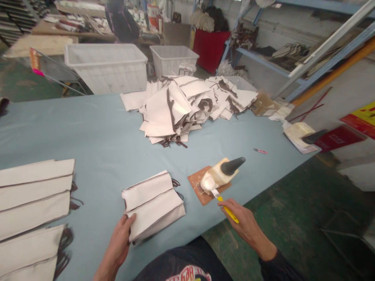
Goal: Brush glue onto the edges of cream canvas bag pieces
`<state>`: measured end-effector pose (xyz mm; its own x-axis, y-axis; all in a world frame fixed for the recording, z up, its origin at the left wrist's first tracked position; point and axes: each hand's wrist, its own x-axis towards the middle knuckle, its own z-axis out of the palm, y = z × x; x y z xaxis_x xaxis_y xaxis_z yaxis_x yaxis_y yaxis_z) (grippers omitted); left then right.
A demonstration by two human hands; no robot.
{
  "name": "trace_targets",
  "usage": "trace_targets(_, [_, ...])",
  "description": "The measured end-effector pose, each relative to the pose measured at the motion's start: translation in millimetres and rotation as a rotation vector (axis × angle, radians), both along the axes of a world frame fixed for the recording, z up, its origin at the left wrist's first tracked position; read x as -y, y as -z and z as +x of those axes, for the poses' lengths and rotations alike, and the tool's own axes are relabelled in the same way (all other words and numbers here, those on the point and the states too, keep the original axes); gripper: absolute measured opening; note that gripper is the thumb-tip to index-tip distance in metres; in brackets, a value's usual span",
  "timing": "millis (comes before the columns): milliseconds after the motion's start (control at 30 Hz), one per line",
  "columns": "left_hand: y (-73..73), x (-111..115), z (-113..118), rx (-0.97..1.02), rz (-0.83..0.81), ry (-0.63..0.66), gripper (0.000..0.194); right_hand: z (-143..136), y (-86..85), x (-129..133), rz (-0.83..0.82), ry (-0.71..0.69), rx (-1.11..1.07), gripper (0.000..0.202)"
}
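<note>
My left hand (119, 240) pinches the near left edge of a cream flat panel (155, 201), thumb on top, its other fingers partly hidden. This panel has dark seams and dark cords at its right end, and its near layer lifts slightly. In my right hand (241, 220) is a yellow-handled spatula (227, 210), pointing away from me. The blade touches white paste at the mouth of a cream container (218, 173) with a black conical end (233, 166). This container lies tilted on a brown square board (204, 197).
Cream panels (35, 195) lie overlapped at left. A heap of similar pieces (181, 105) covers the table's far middle. Pink-handled snips (260, 151) and another black-tipped container (301, 132) are at right. White bins (107, 68) and a person (121, 21) are beyond the blue-grey table (96, 128).
</note>
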<state>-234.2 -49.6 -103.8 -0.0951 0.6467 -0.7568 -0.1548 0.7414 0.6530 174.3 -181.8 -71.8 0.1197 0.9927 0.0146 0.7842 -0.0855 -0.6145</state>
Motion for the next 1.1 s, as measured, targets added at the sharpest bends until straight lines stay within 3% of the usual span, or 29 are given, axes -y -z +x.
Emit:
trace_targets(100, [2.6,1,0,0.057,0.055,-0.046,0.034,-12,-12.1,5,0.033,0.196,-0.207,0.032])
trace_targets(233, [4.8,-4,2,0.088,0.154,-0.059,0.039,-22,-9.2,2,0.038,0.565,-0.373,0.042])
trace_targets(333, [4.1,-11,2,0.107,0.203,-0.052,0.043,-36,-11.0,-12,0.001,0.546,-0.491,0.044])
trace_targets(500, [-3.5,-9,1,0.185,0.233,0.000,0.047,-78,-41.4,-44,0.162,0.403,-0.618,0.046])
trace_targets(600, [-4.2,1,1,0.193,0.227,0.002,0.044,-105,-54.1,-61,0.172,0.337,-0.721,0.047])
trace_targets(900, [-18.8,38,14,0.227,0.218,-0.073,0.045,-158,-47.6,-97,-0.024,0.268,-1.077,0.052])
trace_targets(1100, [-38.0,48,21,0.144,0.393,0.113,0.045,-168,-57.6,-104,-0.096,0.219,-1.076,0.052])
